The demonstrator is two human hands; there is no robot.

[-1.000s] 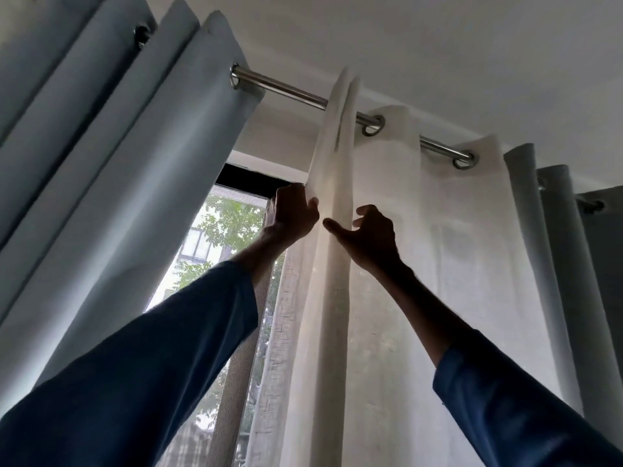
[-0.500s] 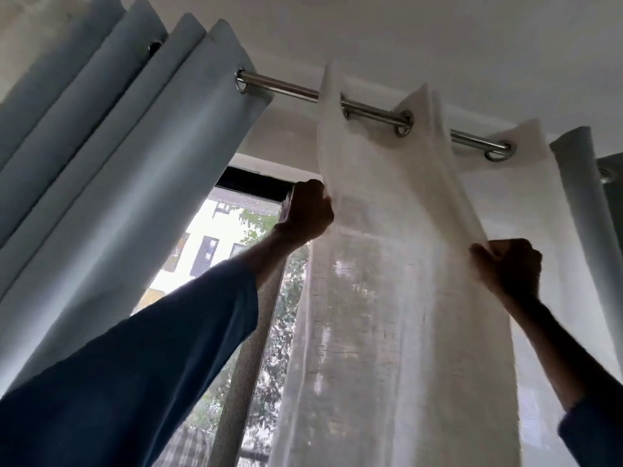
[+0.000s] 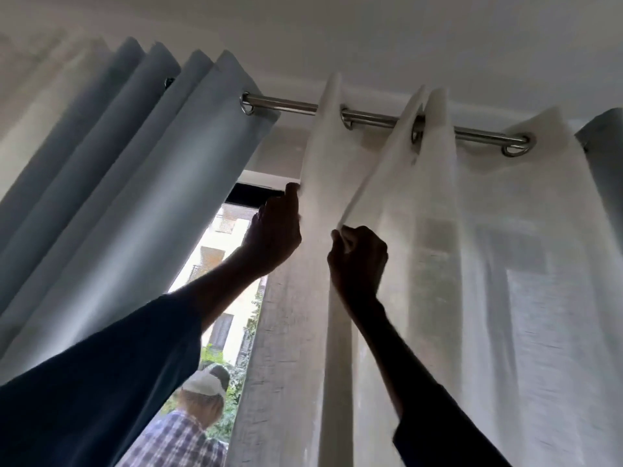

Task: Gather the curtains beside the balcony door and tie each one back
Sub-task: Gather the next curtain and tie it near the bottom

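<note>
The sheer white fabric curtain [image 3: 472, 264] hung by metal eyelets from a round brushed-steel rod [image 3: 286, 105] just under the white ceiling [image 3: 404, 35]. It filled the middle and right of the view, its top drawn into upright folds. The left hand [image 3: 273, 237] was raised to the curtain's left edge with its fingers curled round the cloth. The right hand [image 3: 357, 257], near it and slightly lower, pinched the ridge of the next fold between thumb and fingertips. Both arms reached up in dark blue sleeves [image 3: 101, 382].

On the same rod to the left, a heavy blue-grey curtain [image 3: 135, 180] was bunched in deep pleats, and a second blue-grey curtain [image 3: 603, 156] showed at the right edge. Between the left drape and the sheer one, a strip of glass [image 3: 215, 251] showed a pale building, greenery and, low down, a person in a checked shirt [image 3: 182, 439] and light cap.
</note>
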